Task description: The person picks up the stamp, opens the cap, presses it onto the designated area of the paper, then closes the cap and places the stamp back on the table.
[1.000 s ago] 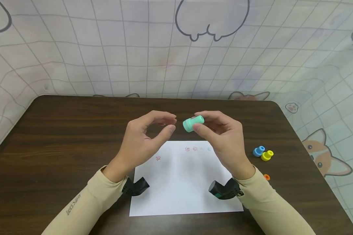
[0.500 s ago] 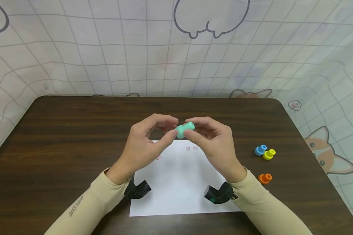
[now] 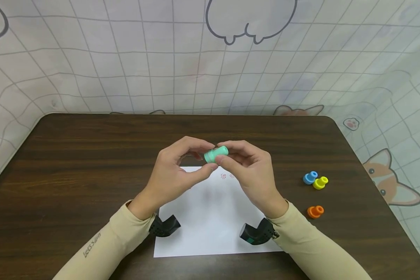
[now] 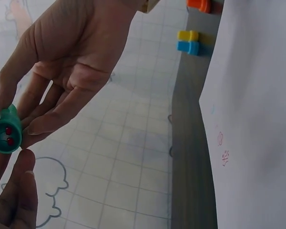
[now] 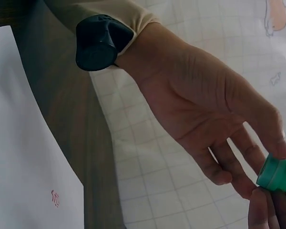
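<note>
A small mint-green toy stamp (image 3: 215, 154) is held tilted above the paper in the head view. My right hand (image 3: 250, 167) pinches its narrow handle between thumb and fingers. Around the wider end, my left hand (image 3: 180, 167) has its thumb and fingertips, which appear to pinch the rim. Facing the left wrist camera, the round end of the stamp (image 4: 7, 135) shows two red spots inside. Only part of the stamp (image 5: 276, 174) shows in the right wrist view, at the right edge. Below the hands lies white paper (image 3: 213, 221) with small red prints.
On the dark wooden table (image 3: 91, 155), a blue stamp (image 3: 310, 177) and a yellow stamp (image 3: 320, 182) stand side by side at the right. Nearer, by the right sleeve, is an orange stamp (image 3: 315, 212). A printed grid curtain (image 3: 143, 58) hangs behind the table.
My right hand has brought the green stamp left and slightly down to my left hand, whose fingers were apart from it a second ago. The orange stamp has come out from behind the right sleeve.
</note>
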{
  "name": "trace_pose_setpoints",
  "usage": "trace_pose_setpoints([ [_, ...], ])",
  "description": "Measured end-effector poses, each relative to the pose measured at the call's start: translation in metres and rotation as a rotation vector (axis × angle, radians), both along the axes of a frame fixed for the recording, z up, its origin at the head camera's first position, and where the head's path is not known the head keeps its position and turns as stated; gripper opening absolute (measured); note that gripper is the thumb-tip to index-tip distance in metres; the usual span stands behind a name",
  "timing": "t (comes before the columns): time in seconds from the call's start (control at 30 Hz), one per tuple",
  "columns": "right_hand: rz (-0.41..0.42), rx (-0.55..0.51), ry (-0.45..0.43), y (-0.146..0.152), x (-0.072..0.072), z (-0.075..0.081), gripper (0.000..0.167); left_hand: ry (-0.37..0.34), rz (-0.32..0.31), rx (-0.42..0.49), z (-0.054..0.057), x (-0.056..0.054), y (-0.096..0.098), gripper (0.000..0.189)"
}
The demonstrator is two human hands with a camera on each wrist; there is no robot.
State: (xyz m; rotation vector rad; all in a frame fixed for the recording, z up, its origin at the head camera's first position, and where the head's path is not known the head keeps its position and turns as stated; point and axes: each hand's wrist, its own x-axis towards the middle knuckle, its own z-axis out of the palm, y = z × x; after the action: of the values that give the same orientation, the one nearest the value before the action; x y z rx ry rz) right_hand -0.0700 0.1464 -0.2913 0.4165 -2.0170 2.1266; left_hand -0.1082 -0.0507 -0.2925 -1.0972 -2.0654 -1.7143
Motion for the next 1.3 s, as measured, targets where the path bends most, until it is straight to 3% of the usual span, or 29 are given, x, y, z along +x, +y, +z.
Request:
trace_pose_setpoints([
  [0.73, 0.024, -0.127, -0.035, -0.002, -0.003, -0.007, 0.025, 0.027, 0.008, 0.056, -0.004, -0.004, -0.002, 0.031],
  [1.3, 0.000, -0.161, -0.056, -0.005, -0.003, -0.011, 0.025, -0.058, -0.027, 0.104, -0.006, -0.008, -0.007, 0.030],
])
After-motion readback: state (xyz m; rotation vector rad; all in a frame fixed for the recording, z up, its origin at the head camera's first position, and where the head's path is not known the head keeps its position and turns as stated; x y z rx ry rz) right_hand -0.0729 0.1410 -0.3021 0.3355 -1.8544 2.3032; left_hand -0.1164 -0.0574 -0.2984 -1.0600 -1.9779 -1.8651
